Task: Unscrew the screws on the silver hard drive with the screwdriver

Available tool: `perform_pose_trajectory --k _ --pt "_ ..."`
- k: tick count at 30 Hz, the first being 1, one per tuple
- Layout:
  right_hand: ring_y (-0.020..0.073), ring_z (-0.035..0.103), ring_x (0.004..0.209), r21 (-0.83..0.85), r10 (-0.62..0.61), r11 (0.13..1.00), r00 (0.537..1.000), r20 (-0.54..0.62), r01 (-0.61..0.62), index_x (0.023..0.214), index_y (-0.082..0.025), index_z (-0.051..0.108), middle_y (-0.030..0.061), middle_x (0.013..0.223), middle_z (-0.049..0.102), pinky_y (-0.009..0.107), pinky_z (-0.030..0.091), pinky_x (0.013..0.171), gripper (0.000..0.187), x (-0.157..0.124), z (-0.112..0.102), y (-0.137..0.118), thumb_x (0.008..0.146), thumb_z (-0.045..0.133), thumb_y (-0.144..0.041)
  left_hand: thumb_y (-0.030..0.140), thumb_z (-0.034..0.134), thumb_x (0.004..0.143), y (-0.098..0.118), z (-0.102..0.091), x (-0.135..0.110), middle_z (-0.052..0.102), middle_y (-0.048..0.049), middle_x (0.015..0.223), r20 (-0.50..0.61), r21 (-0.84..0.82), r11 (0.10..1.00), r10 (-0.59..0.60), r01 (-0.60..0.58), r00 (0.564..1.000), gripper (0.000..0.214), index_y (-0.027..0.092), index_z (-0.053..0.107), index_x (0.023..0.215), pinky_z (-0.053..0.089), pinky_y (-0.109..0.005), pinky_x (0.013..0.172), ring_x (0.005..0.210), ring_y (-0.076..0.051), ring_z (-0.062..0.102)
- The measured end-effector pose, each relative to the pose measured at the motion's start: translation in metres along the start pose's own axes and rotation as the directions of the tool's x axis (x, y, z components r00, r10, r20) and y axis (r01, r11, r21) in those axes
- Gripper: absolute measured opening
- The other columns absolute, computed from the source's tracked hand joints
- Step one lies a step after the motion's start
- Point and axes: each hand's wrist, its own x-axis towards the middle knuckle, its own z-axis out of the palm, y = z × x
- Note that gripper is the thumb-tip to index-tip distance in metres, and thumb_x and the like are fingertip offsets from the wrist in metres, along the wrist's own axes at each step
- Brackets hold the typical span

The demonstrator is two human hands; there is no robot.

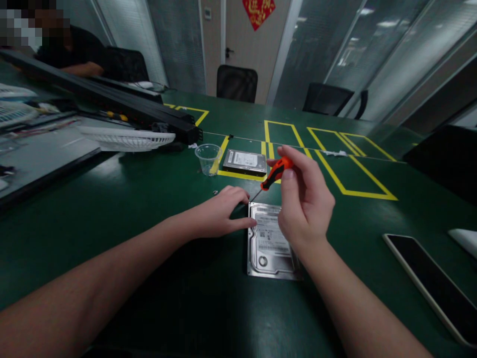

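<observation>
A silver hard drive (274,241) with a white label lies flat on the green table in front of me. My left hand (231,211) steadies its upper left corner, the thumb on the label side and the fingers curled at the far edge. My right hand (307,199) grips an orange and black screwdriver (275,174), pinching the handle end. Its thin shaft slants down to the drive's far left corner; whether the tip sits in a screw is too small to tell. My right hand and forearm hide the drive's right side.
Behind the drive are a second hard drive (245,162), a clear plastic cup (207,158) and small metal bits (215,192). Yellow tape (368,195) marks rectangles on the table. A phone (432,283) lies right; a white slotted part (130,139) and black rails stand left. Another person (84,52) sits far left.
</observation>
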Motion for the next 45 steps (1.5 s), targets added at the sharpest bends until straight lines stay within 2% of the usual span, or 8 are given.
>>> perform_pose_trajectory --k 7,9,15,22,28,32,39,45 --pt "0.0223 0.072 0.103 -0.081 -0.035 0.996 0.997 -0.064 0.03 0.129 -0.029 0.069 0.0064 0.119 0.073 0.044 0.065 0.089 0.03 0.0026 0.0026 0.0002 0.099 0.07 -0.027 0.057 0.075 0.095 0.0003 -0.0006 -0.0006 0.066 -0.0116 0.135 0.012 0.004 1.0 -0.028 0.028 1.0 0.044 0.023 0.063 0.119 0.049 -0.05 0.112 0.129 -0.033 0.057" --pt "0.0236 0.073 0.108 -0.05 -0.029 0.998 0.998 -0.048 0.026 0.131 -0.029 0.069 0.007 0.123 0.073 0.046 0.065 0.092 0.033 0.0024 0.0025 -0.0004 0.099 0.07 -0.027 0.057 0.075 0.095 0.0002 -0.0006 -0.0002 0.066 -0.0115 0.134 0.008 0.005 1.0 -0.021 0.021 1.0 0.043 0.022 0.063 0.118 0.049 -0.05 0.112 0.129 -0.033 0.057" --pt "0.0279 0.07 0.132 0.037 0.008 0.999 1.0 0.002 -0.009 0.14 -0.03 0.065 0.009 0.137 0.071 0.052 0.065 0.106 0.036 -0.0002 0.0016 -0.0017 0.106 0.054 -0.026 0.054 0.076 0.095 0.0021 -0.0017 0.0003 0.067 -0.0121 0.133 0.016 0.01 1.0 -0.018 0.018 1.0 0.04 0.022 0.063 0.116 0.049 -0.05 0.112 0.128 -0.034 0.058" --pt "0.0205 0.072 0.1 -0.062 -0.032 0.998 0.994 -0.104 0.025 0.131 -0.028 0.067 0.0065 0.121 0.073 0.042 0.064 0.087 0.033 0.0023 0.0049 0.0024 0.098 0.07 -0.024 0.058 0.074 0.096 0.0012 -0.0017 -0.0005 0.065 -0.0123 0.136 0.028 0.015 0.999 -0.035 0.035 0.999 0.045 0.022 0.063 0.12 0.049 -0.05 0.112 0.13 -0.034 0.057" --pt "0.0198 0.072 0.102 -0.07 -0.039 0.997 0.997 -0.061 0.035 0.132 -0.028 0.068 0.0049 0.117 0.074 0.041 0.062 0.089 0.03 0.003 0.0023 -0.0008 0.103 0.065 -0.025 0.053 0.076 0.096 0.0025 -0.0013 0.0001 0.066 -0.0123 0.134 0.017 0.016 1.0 -0.019 0.018 1.0 0.04 0.022 0.062 0.118 0.049 -0.05 0.112 0.128 -0.033 0.057" --pt "0.0254 0.072 0.12 -0.034 -0.01 0.999 0.999 -0.033 0.008 0.136 -0.027 0.067 0.0087 0.129 0.073 0.048 0.064 0.101 0.031 0.0016 0.0011 -0.0026 0.107 0.054 -0.027 0.051 0.077 0.096 0.0024 -0.0014 0.0004 0.066 -0.0124 0.134 0.019 0.013 1.0 -0.013 0.013 1.0 0.038 0.022 0.062 0.115 0.048 -0.05 0.112 0.128 -0.033 0.057" --pt "0.02 0.074 0.103 -0.018 -0.005 1.0 0.994 -0.107 0.003 0.131 -0.028 0.066 0.0058 0.119 0.072 0.04 0.066 0.087 0.029 0.0015 0.0061 0.0021 0.102 0.066 -0.027 0.057 0.073 0.097 0.0003 -0.0012 -0.0004 0.065 -0.0125 0.137 0.026 0.015 1.0 -0.017 0.016 1.0 0.044 0.021 0.063 0.12 0.048 -0.05 0.112 0.13 -0.033 0.056" --pt "0.0194 0.073 0.102 -0.054 -0.03 0.998 0.999 -0.024 0.028 0.133 -0.03 0.068 0.0039 0.118 0.075 0.04 0.064 0.088 0.03 0.0023 0.002 0.0006 0.103 0.066 -0.027 0.055 0.075 0.096 0.0004 -0.0004 0.0001 0.065 -0.0131 0.135 0.017 0.022 1.0 -0.022 0.022 1.0 0.044 0.021 0.062 0.119 0.048 -0.051 0.112 0.13 -0.034 0.056"
